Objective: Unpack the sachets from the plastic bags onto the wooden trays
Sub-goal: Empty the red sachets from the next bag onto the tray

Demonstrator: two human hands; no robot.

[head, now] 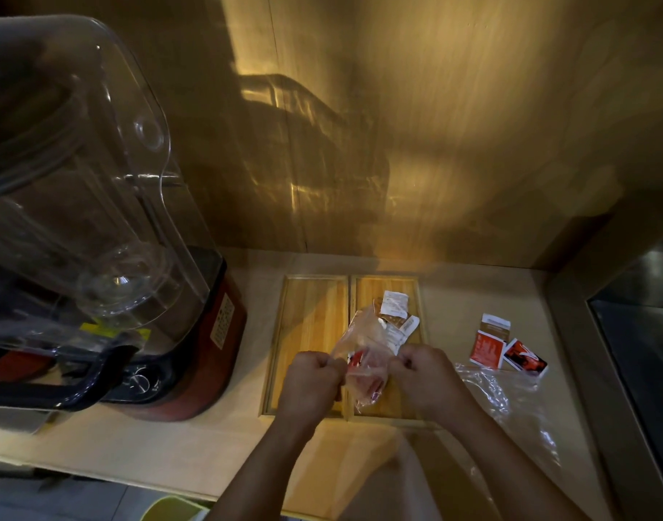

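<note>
Clear plastic bag stretched between our left grip and right grip, each pinching an edge. Its long axis ran ahead, midway between them.

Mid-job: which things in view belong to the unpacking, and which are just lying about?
Job: left hand and right hand, both gripping the held plastic bag; left wooden tray; right wooden tray; tray sachets; loose sachets right of the trays; second plastic bag beside them.
Lying about: blender; yellow-green container at the bottom edge.
</note>
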